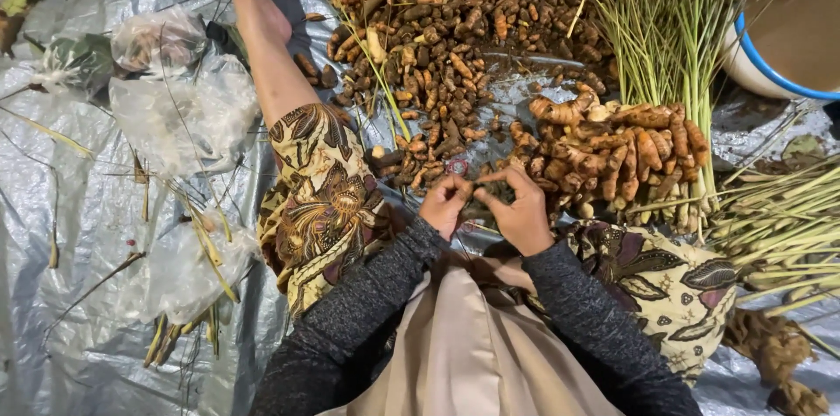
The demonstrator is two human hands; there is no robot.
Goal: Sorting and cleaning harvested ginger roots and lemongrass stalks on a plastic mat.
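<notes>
Root piles (pixel 455 57), stalks (pixel 674 31) and a basin (pixel 792 27) block ahead; bare tarp (pixel 79 232) lies open leftward.

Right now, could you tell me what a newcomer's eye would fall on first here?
Probably the big heap of brown-orange roots spread over the silver tarp at top centre. Just below it, the left hand and right hand meet, pinching a small piece between them. To the right, a bundle of green stalks lies beside a blue-rimmed basin.

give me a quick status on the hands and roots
Left hand and right hand together, pinching a small brown root piece. Heap of orange-brown knobbly roots ahead. Green stalk bundle lies right.
</notes>
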